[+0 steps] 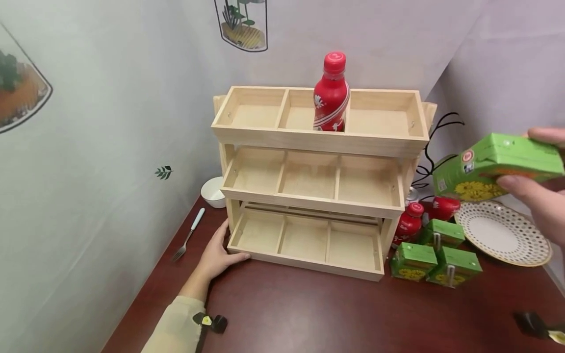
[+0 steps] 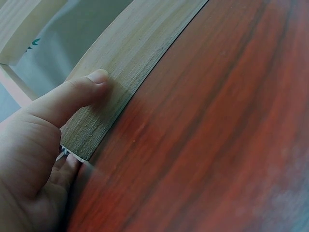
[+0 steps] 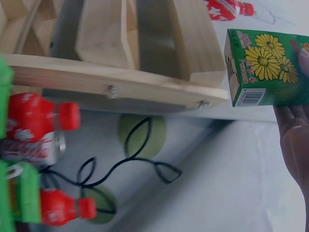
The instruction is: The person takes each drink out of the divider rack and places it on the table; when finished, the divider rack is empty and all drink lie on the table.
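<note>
My right hand [image 1: 545, 201] grips a green drink carton [image 1: 499, 162] printed with yellow flowers, raised at the right of the head view. In the right wrist view, the carton [image 3: 265, 70] is beside the upper end of the wooden three-tier shelf [image 3: 159, 79]. At the shelf's lower left corner, my left hand [image 1: 216, 257] holds the bottom tray, with the thumb [image 2: 91, 84] on its front board and the other fingers around the end. A red bottle [image 1: 331, 100] stands in the top tier's middle compartment.
Several green cartons [image 1: 454, 267] stand right of the shelf, near red bottles [image 1: 409, 223], a can [image 1: 412, 195] and a patterned plate [image 1: 499, 230]. To the left are a white bowl [image 1: 214, 191] and a fork [image 1: 190, 234]. Black wire [image 1: 428, 147] loops behind the right side.
</note>
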{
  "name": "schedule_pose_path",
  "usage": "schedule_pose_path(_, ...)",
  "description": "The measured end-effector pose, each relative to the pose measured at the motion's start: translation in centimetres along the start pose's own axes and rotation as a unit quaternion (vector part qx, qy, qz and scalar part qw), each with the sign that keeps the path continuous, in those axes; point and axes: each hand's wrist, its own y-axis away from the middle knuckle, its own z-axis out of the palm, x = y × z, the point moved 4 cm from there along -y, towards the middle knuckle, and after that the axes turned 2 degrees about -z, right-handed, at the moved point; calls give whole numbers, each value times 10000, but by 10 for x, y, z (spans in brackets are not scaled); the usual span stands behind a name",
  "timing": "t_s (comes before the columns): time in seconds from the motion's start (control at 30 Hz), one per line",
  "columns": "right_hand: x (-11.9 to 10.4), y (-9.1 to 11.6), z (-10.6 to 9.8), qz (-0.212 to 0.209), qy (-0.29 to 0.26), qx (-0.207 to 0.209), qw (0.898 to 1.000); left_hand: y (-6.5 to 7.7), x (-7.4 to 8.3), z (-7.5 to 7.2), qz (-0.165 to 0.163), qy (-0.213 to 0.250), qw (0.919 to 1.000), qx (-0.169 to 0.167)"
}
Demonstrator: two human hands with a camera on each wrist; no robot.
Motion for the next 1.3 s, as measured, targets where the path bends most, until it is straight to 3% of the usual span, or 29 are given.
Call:
schedule_pose_path(0.1,2,18,-4,-4,-380,26,9993,4,0,0,-23,-43,10000,33)
schedule_pose_path(0.17,5,32,-11,141,-323,157,9993,5,0,0,-42,-50,10000,57)
schedule_pose_path(0.3,12,59,-29,778,71,553,9954,7,-1,0,-71,-94,9999,126)
schedule_pose_path(0.4,15,73,-41,1010,483,659,9915,6,-1,0,-41,-48,9999,96)
schedule_pose_path(0.57,17,89,-56,1148,1214,702,9834,4,-2,2,-57,-52,10000,46)
schedule_pose_path(0.83,19,117,-72,1366,1291,846,9785,2,-2,3,38,-43,10000,31)
schedule_pose_path(1.0,21,128,-80,1338,1078,867,9813,4,-1,0,-28,-202,9998,90)
schedule_pose_path(1.17,22,136,-93,1584,2324,892,9555,5,-1,-5,-59,-145,9998,157)
schedule_pose_path(1.3,25,150,-109,1782,2266,912,9532,3,0,-4,-28,-53,10000,65)
